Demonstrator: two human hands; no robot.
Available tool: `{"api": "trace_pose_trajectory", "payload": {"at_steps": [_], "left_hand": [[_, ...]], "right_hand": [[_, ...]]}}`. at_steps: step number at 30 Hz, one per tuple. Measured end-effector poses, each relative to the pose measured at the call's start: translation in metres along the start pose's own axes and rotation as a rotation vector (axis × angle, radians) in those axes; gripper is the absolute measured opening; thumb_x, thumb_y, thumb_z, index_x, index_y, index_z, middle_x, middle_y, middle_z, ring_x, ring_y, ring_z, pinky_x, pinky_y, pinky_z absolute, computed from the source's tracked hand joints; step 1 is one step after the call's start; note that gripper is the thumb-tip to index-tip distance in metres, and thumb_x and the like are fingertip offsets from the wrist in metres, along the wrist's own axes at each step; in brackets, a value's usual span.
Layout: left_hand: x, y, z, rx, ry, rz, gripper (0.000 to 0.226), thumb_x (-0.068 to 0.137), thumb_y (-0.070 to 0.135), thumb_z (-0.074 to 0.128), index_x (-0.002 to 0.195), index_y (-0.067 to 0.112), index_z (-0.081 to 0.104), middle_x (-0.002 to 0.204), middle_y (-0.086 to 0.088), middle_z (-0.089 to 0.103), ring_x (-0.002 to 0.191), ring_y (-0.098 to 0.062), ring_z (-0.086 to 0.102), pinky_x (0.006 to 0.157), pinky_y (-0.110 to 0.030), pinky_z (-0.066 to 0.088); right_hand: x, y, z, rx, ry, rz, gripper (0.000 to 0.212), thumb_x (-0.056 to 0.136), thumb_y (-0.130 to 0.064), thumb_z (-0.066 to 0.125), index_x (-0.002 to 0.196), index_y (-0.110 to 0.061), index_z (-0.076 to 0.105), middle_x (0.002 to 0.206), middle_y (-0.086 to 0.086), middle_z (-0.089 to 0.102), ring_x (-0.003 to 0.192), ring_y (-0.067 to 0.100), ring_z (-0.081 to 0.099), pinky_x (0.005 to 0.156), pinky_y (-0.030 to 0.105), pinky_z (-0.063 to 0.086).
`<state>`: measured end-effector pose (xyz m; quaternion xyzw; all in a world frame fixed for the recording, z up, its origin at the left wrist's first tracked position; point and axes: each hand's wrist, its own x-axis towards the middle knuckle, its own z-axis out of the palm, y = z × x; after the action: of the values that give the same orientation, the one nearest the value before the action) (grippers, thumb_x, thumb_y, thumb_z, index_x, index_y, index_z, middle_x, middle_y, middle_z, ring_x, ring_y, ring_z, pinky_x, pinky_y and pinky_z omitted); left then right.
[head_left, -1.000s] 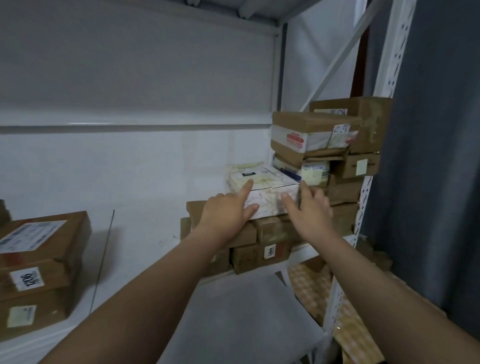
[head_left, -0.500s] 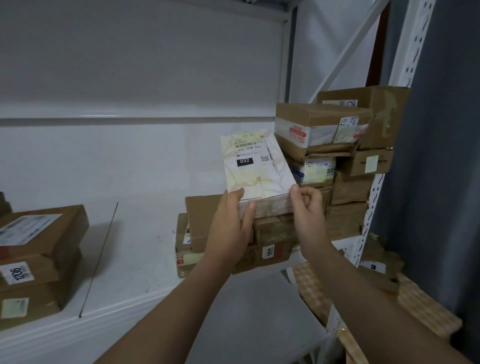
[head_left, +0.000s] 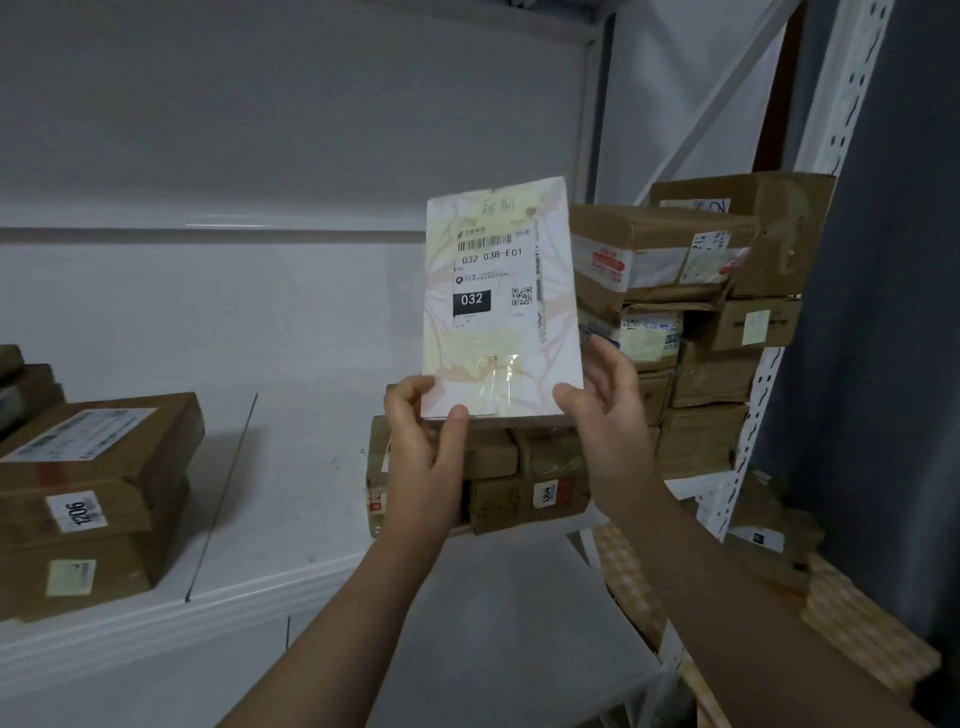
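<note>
Left hand (head_left: 423, 447): thumb and fingers pinch the lower left corner of the white parcel (head_left: 501, 306). Right hand (head_left: 605, 410): pinches the lower right corner. Position: upright, label facing the camera, above the stacked cardboard boxes (head_left: 524, 483) on the shelf (head_left: 291, 467). Risk: glossy tape under the thumbs; corner-only hold may slip, dropping it. Appearance: flat, pale, marbled wrap, barcode label marked 032.

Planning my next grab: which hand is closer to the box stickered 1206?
Left. The left hand pinches the white parcel at its lower left corner, right of the 1206 box; the right hand holds the parcel's other lower corner, farther right.
</note>
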<state>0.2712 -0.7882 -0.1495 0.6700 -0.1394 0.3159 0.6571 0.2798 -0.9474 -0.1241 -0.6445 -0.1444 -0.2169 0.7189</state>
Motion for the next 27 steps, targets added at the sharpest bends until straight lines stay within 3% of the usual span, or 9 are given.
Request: {"api": "trace_pose_trajectory", "payload": {"at_steps": [2, 5, 9, 12, 14, 17, 19, 23, 27], "left_hand": [[0.005, 0.006, -0.010, -0.119, -0.042, -0.044, 0.047, 0.085, 0.025, 0.058, 0.127, 0.030, 0.037, 0.116, 0.016, 0.055, 0.096, 0.010, 0.059, 0.069, -0.006, 0.047], [0.012, 0.015, -0.028, -0.130, -0.187, -0.154, 0.063, 0.069, 0.043, 0.062, 0.130, 0.042, 0.044, 0.114, 0.018, 0.062, 0.098, 0.003, 0.062, 0.073, -0.014, 0.050], [0.015, 0.024, -0.050, -0.154, -0.276, -0.219, 0.058, 0.067, 0.056, 0.065, 0.121, 0.055, 0.046, 0.106, 0.011, 0.068, 0.100, -0.007, 0.066, 0.080, -0.024, 0.049], [0.012, 0.029, -0.062, -0.186, -0.259, -0.261, 0.077, 0.065, 0.064, 0.070, 0.132, 0.040, 0.041, 0.113, 0.008, 0.067, 0.100, -0.007, 0.067, 0.082, -0.030, 0.053], [0.006, 0.032, -0.069, -0.207, -0.191, -0.259, 0.084, 0.063, 0.061, 0.077, 0.134, 0.032, 0.041, 0.115, 0.008, 0.066, 0.097, -0.005, 0.067, 0.075, -0.026, 0.056], [-0.004, 0.033, -0.085, -0.179, -0.089, -0.204, 0.078, 0.062, 0.052, 0.078, 0.131, 0.032, 0.046, 0.113, 0.007, 0.067, 0.099, -0.007, 0.066, 0.074, -0.028, 0.056], [-0.011, 0.032, -0.099, -0.137, -0.085, -0.162, 0.072, 0.065, 0.049, 0.075, 0.130, 0.033, 0.048, 0.113, 0.007, 0.067, 0.101, -0.009, 0.065, 0.078, -0.032, 0.056], [-0.028, 0.036, -0.128, -0.110, -0.126, -0.087, 0.060, 0.077, 0.042, 0.070, 0.132, 0.030, 0.050, 0.118, 0.011, 0.066, 0.107, -0.009, 0.063, 0.081, -0.029, 0.055], [-0.047, 0.042, -0.163, -0.055, -0.095, -0.037, 0.055, 0.085, 0.050, 0.048, 0.134, 0.024, 0.051, 0.117, 0.015, 0.064, 0.107, -0.002, 0.061, 0.076, -0.013, 0.050]], "right_hand": [[-0.005, 0.001, 0.001, 0.030, -0.027, -0.024, 0.078, 0.067, -0.032, 0.065, 0.140, -0.028, 0.037, 0.128, -0.006, 0.060, 0.116, 0.011, 0.060, 0.097, 0.040, 0.051], [-0.014, 0.003, 0.003, 0.078, -0.033, -0.034, 0.077, 0.068, -0.027, 0.062, 0.141, -0.033, 0.038, 0.130, -0.003, 0.059, 0.119, 0.017, 0.058, 0.098, 0.046, 0.049], [-0.030, -0.001, 0.011, 0.160, -0.104, -0.030, 0.076, 0.069, -0.016, 0.051, 0.142, -0.035, 0.037, 0.130, -0.011, 0.059, 0.123, 0.016, 0.054, 0.101, 0.046, 0.045], [-0.045, -0.007, 0.022, 0.161, -0.154, -0.016, 0.081, 0.068, -0.007, 0.043, 0.145, -0.031, 0.033, 0.136, -0.005, 0.054, 0.127, 0.019, 0.051, 0.102, 0.050, 0.044], [-0.054, -0.013, 0.033, 0.143, -0.167, 0.000, 0.072, 0.072, -0.011, 0.046, 0.140, -0.032, 0.038, 0.132, -0.003, 0.057, 0.120, 0.018, 0.056, 0.093, 0.041, 0.051], [-0.062, -0.027, 0.054, 0.016, -0.084, 0.035, 0.041, 0.077, -0.037, 0.057, 0.115, -0.043, 0.046, 0.114, -0.008, 0.061, 0.099, 0.004, 0.065, 0.073, 0.020, 0.054], [-0.068, -0.035, 0.070, -0.061, -0.036, 0.044, 0.045, 0.075, -0.049, 0.063, 0.114, -0.043, 0.042, 0.109, -0.014, 0.061, 0.091, -0.003, 0.065, 0.070, 0.016, 0.053], [-0.087, -0.038, 0.099, -0.104, -0.012, 0.001, 0.071, 0.077, -0.032, 0.078, 0.133, -0.036, 0.034, 0.115, -0.015, 0.064, 0.101, 0.001, 0.064, 0.086, 0.030, 0.055], [-0.112, -0.037, 0.128, -0.059, -0.034, -0.079, 0.055, 0.079, -0.023, 0.076, 0.121, -0.041, 0.045, 0.107, -0.021, 0.068, 0.099, -0.001, 0.065, 0.075, 0.019, 0.055]]}}
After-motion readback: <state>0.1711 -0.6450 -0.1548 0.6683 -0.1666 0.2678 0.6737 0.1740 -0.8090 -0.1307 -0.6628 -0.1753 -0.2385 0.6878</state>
